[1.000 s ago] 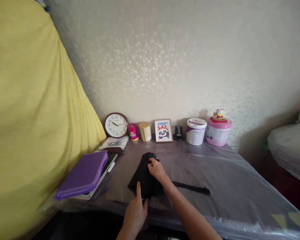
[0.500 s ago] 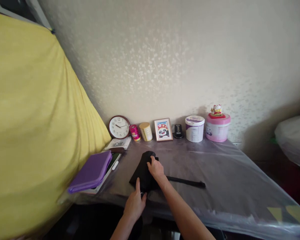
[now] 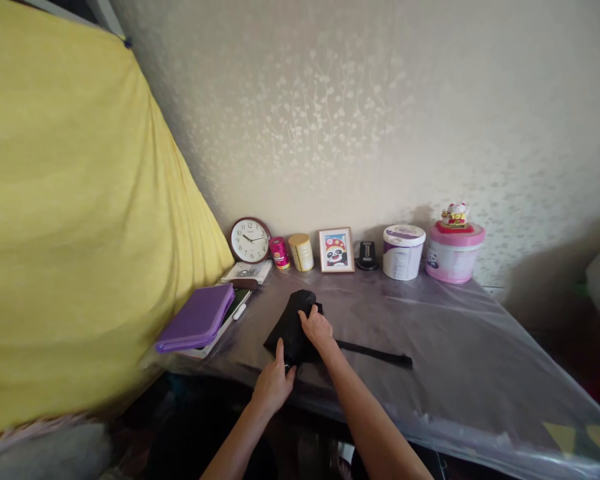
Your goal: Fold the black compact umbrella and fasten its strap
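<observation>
A black folded umbrella point(image 3: 289, 328) lies on the table near its front edge, its loose fabric gathered and wider toward the far end. My left hand point(image 3: 274, 383) grips its near end, with the index finger stretched along the fabric and the thumb on the other side. Farther up, my right hand point(image 3: 317, 328) closes on the right side of the fabric. From beneath my right wrist a long narrow black fabric strip point(image 3: 375, 352) runs out to the right; whether it joins the umbrella is hidden.
A purple zip case point(image 3: 197, 319) rests on books at the left, by a yellow curtain point(image 3: 80, 200). Along the wall stand a clock point(image 3: 250, 240), a pink can point(image 3: 280, 253), a yellow-lidded tin point(image 3: 301, 253), a panda picture point(image 3: 337, 251), a white tub point(image 3: 404, 253) and a pink tub point(image 3: 455, 257).
The camera view has shifted, so the whole scene sits a little farther right and higher. Both hands keep nearly the same hold on the umbrella.
</observation>
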{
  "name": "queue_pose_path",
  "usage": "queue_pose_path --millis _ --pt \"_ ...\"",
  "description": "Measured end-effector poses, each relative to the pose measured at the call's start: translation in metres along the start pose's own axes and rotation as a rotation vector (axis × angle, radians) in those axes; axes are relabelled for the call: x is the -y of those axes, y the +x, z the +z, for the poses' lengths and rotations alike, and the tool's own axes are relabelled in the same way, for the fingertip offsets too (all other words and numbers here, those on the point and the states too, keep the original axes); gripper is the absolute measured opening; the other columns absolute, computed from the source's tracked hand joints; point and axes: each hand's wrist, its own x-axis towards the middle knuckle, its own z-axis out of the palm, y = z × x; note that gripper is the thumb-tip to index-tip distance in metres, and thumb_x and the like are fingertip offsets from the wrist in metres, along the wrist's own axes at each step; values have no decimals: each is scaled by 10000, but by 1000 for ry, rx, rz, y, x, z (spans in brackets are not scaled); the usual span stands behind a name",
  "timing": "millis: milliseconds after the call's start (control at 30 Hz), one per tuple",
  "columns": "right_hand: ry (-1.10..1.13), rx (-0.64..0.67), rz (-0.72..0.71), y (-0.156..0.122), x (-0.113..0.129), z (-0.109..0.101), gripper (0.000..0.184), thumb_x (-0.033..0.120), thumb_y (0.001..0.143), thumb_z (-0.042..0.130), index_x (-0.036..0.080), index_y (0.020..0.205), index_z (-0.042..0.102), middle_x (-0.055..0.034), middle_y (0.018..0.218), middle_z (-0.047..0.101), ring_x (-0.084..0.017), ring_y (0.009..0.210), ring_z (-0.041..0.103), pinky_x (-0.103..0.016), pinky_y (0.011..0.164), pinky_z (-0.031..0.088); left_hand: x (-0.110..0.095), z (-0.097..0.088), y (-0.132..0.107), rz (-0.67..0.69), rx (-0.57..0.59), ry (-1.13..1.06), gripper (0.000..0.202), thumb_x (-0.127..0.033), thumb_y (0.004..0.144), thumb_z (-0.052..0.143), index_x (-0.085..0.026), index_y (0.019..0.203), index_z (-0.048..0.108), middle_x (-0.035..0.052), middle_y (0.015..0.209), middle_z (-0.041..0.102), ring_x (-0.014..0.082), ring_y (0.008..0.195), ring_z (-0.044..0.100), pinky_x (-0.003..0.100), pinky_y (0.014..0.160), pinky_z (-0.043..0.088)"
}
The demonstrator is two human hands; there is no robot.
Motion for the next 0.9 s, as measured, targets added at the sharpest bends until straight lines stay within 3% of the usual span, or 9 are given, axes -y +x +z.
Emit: queue_pose_path --millis 600,900 --pt "-127 -166 23 -1 20 14 506 404 895 268 27 1199 415 -229 1063 557 -261 857 628 -323 672 477 -14 5 1 -17 21 2 630 -212 855 348 -68 1382 35 158 966 634 214 868 611 266 675 390" --pt "-189 -138 69 2 36 15 693 483 834 375 -78 1239 337 -281 1056 543 -290 885 615 -353 715 477 -24 5 3 -53 58 -11 615 -45 801 254 -67 1380 50 213 957 604 262 860 615 329 694 431"
